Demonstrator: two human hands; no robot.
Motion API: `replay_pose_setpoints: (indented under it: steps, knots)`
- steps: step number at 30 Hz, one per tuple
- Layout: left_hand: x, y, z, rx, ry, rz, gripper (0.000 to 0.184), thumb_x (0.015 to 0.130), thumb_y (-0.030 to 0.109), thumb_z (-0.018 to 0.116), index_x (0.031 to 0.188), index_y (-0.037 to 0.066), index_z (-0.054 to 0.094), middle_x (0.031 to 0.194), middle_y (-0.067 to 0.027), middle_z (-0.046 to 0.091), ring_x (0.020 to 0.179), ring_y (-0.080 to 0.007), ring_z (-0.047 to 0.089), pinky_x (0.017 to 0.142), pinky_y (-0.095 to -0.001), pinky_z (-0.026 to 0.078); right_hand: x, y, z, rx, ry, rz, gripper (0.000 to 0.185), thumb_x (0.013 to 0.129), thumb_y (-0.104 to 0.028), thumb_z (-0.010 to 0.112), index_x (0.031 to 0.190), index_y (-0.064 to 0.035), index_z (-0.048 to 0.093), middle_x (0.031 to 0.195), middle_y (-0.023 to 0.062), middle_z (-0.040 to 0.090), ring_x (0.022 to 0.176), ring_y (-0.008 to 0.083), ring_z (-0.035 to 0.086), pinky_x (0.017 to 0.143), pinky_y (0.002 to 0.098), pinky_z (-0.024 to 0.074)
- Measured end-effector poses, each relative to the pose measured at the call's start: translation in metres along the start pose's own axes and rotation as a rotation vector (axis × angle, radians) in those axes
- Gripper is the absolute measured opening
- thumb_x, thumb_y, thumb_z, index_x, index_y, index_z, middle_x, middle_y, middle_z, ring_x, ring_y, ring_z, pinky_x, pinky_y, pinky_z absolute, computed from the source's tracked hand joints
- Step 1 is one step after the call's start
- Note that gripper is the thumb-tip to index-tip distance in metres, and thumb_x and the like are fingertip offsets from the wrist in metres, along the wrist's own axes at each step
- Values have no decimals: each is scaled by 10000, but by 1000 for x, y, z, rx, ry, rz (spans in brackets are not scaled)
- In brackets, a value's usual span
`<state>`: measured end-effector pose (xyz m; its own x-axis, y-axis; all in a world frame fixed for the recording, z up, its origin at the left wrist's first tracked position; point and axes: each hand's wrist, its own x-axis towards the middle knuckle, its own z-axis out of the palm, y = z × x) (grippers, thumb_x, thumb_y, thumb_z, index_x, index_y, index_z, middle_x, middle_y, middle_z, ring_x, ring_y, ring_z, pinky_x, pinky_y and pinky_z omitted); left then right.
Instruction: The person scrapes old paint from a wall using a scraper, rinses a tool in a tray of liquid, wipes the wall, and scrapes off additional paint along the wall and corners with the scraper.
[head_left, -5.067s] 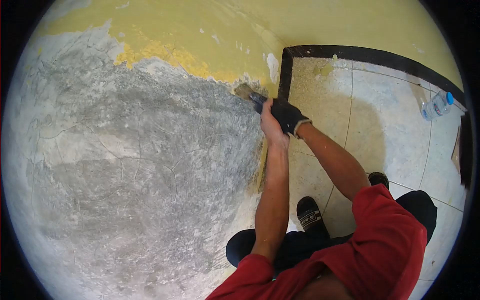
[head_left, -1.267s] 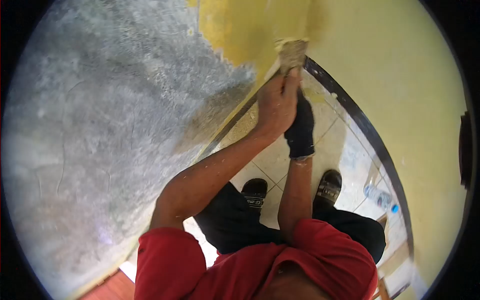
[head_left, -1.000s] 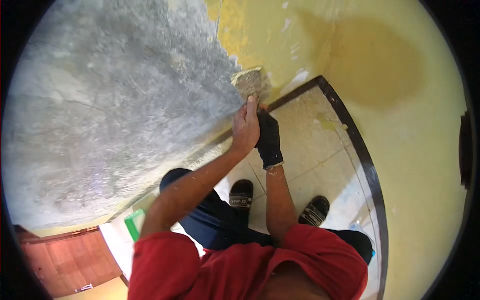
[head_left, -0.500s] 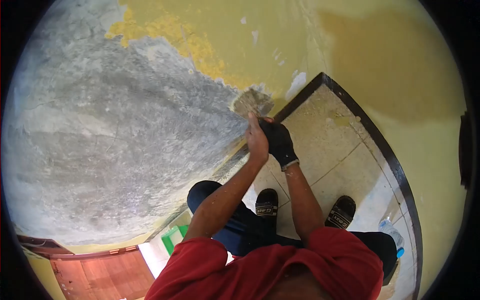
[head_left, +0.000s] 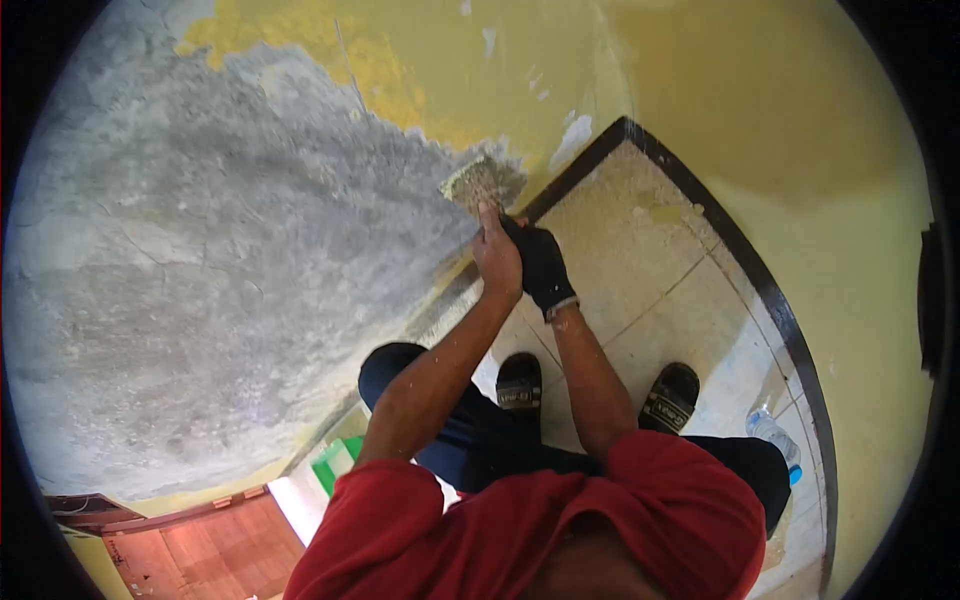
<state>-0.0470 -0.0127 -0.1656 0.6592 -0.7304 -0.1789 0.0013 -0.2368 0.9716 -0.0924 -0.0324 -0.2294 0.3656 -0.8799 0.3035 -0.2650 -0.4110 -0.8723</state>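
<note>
A wide-bladed scraper (head_left: 487, 184) lies against the lower wall, its blade speckled with pale debris along the edge. My left hand (head_left: 497, 258), bare, is closed on it with the thumb pointing up toward the blade. Beside it my right hand (head_left: 543, 268), in a black glove, is wrapped round the handle, which is mostly hidden by both hands. The blade sits where the bare grey wall (head_left: 250, 240) meets remaining yellow-green paint (head_left: 450, 60), just above the dark skirting (head_left: 545, 200).
Two dark sandals (head_left: 519, 382) are on my feet on dusty floor tiles (head_left: 620, 260). A plastic bottle with a blue cap (head_left: 775, 440) lies by my right knee. A green object (head_left: 338, 460) is behind my left arm. Dark skirting (head_left: 770, 300) curves along the right wall.
The whole view has shifted, so wall, floor and hands appear higher and further left. Both hands stay on the scraper, and its blade remains near the paint edge.
</note>
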Motion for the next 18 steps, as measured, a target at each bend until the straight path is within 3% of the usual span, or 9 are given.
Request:
replay_pose_setpoints:
  steps: [1, 5, 8, 11, 13, 15, 16, 18]
  knots:
    - [4, 8, 6, 46, 33, 45, 644, 932, 546, 394, 678, -8, 602, 634, -63, 556, 568, -155, 509, 574, -285, 418, 13, -3, -4, -34, 58, -33, 183, 873, -229, 494, 1025, -157, 567, 847, 113, 623, 795, 313, 627, 626, 405, 494]
    - [1, 20, 8, -149, -4, -155, 645, 920, 555, 415, 654, -4, 596, 608, -60, 539, 542, -153, 514, 548, -287, 420, -4, -7, -7, -87, 53, 9, 220, 879, -259, 482, 1072, -183, 556, 836, 123, 622, 757, 326, 627, 597, 430, 493]
    - [7, 1, 1, -61, 11, -96, 651, 919, 566, 405, 682, -7, 602, 610, -64, 538, 571, -159, 512, 584, -284, 420, -1, -6, -3, 176, 109, 7, 243, 865, -205, 505, 1102, -180, 552, 880, 115, 639, 754, 323, 628, 630, 433, 500]
    - [13, -18, -7, 117, 27, 8, 649, 926, 557, 395, 693, -11, 602, 620, -71, 545, 607, -162, 516, 618, -290, 422, -12, 10, 24, 17, 30, 54, 248, 855, -196, 520, 1099, -168, 555, 892, 129, 640, 768, 327, 624, 649, 425, 497]
    - [28, 5, -4, 226, 22, 65, 648, 933, 547, 387, 690, -14, 601, 625, -75, 550, 631, -163, 522, 637, -296, 423, 13, -1, 17, 39, 98, -12, 281, 854, -212, 522, 1129, -161, 552, 871, 142, 634, 757, 341, 619, 659, 427, 494]
    - [16, 36, -3, 266, -63, 528, 639, 943, 534, 374, 707, -13, 606, 659, -98, 582, 686, -158, 541, 690, -319, 436, 23, -28, -17, -64, 233, -231, 325, 857, -233, 518, 1172, -155, 547, 863, 146, 636, 748, 346, 624, 643, 430, 497]
    - [7, 41, -7, 280, -56, 474, 639, 943, 534, 374, 707, -13, 606, 659, -98, 582, 686, -158, 541, 690, -319, 436, 19, -35, -21, -57, 192, -194, 325, 857, -233, 518, 1172, -155, 547, 863, 146, 636, 748, 346, 624, 643, 430, 497]
    - [10, 75, -1, -60, -117, 56, 578, 958, 501, 361, 873, 3, 642, 794, -139, 641, 741, -167, 557, 768, -329, 438, 41, -49, -34, -112, 38, -169, 416, 874, -266, 518, 1276, -161, 493, 1010, 144, 637, 878, 296, 637, 752, 407, 504]
